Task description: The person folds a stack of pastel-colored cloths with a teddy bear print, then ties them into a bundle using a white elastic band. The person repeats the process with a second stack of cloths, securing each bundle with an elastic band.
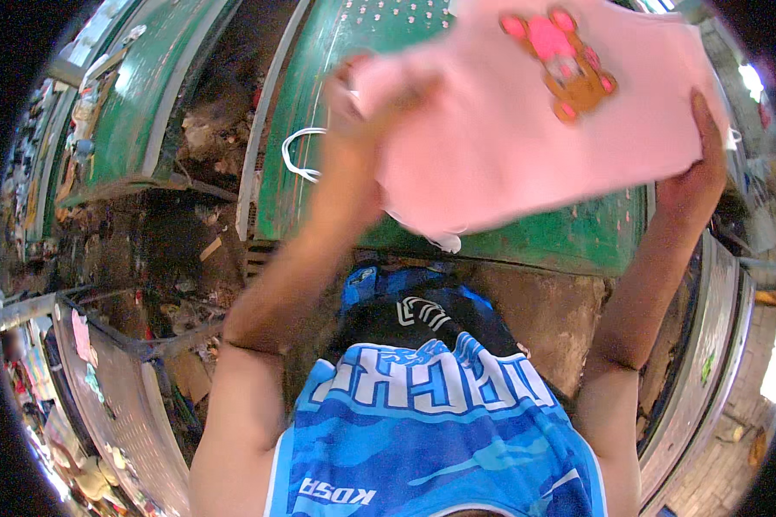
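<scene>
A pink cloth piece (509, 146) with a brown and pink teddy bear print (565, 65) is stretched between my hands above the green worktable. At its left edge my left hand (375, 103) is closed on the fabric, its fingers blurred by motion. My right hand (703, 159) grips the right edge, thumb on the upper face and the other fingers hidden beneath. A white cord loop (297, 155) sticks out beside my left wrist. A small white bit (446, 242) shows under the cloth's near edge.
The green worktable (293, 202) has rows of small light marks at its far end. Another green table (138, 129) stands to the left, with littered floor (211, 129) between. Metal-topped tables (116, 405) flank me on both sides. A person (86, 474) is at the lower left.
</scene>
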The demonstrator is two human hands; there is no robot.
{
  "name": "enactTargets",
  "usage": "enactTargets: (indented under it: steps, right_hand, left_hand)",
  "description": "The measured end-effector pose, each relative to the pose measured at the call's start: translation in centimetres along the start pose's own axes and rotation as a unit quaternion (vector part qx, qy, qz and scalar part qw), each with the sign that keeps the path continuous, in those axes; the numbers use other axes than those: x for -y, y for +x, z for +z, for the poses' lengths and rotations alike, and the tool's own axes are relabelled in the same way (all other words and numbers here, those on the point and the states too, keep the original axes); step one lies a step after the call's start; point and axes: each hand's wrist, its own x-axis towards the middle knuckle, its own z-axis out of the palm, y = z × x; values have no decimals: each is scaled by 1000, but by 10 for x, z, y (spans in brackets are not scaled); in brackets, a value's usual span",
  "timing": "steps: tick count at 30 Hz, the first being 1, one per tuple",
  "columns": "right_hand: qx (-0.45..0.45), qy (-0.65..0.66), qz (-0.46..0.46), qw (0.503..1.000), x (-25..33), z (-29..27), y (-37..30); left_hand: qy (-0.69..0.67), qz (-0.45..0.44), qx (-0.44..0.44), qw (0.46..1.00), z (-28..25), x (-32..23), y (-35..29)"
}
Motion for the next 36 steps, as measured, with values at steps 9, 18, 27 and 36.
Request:
enactTargets:
  steps: [9,18,27,36]
  right_hand:
    - [11,-42,228,973,-125,-27,-63]
    - [5,-139,153,978,-91,-40,-16]
    - [45,-499,11,865,-81,-70,-14]
    - [264,-630,-380,624,-73,33,-46]
  left_hand:
    - [268,-64,53,960,-85,49,117]
    - [249,-29,90,964,-23,41,103]
    - [374,-39,172,911,-18,56,109]
    - [473,-21,134,870,-26,63,121]
